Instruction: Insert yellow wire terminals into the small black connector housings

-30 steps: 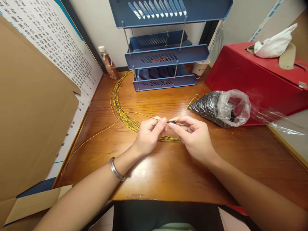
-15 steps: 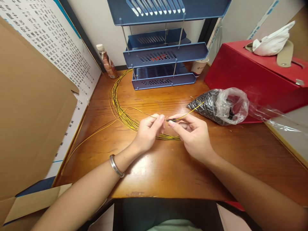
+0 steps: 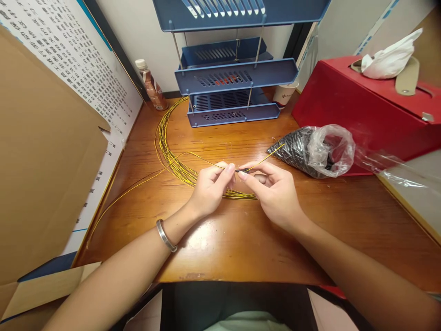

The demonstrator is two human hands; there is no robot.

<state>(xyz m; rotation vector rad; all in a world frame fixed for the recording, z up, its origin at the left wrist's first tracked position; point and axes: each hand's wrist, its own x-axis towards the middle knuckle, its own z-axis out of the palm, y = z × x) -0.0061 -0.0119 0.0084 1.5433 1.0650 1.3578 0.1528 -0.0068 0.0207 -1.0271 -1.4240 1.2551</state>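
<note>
My left hand (image 3: 212,186) pinches a thin yellow wire (image 3: 197,156) that runs in from the left. Close beside it, my right hand (image 3: 277,191) grips a small black piece (image 3: 243,170) between thumb and index finger. From the right fingers a yellow wire end sticks out up and to the right. A loose coil of yellow and dark wire (image 3: 165,151) lies on the wooden table behind and partly under my hands. Right of my hands lies a clear plastic bag (image 3: 299,149) filled with small black pieces, its mouth open.
A blue tiered rack (image 3: 234,115) stands at the back, with a bottle (image 3: 152,87) left of it and a paper cup (image 3: 285,94) right. A red box (image 3: 344,101) with tissue is at the right, cardboard (image 3: 48,151) at the left.
The black piece between my hands has shifted slightly left, and less of the yellow wire end sticks out on the right. The camera view has moved a little.
</note>
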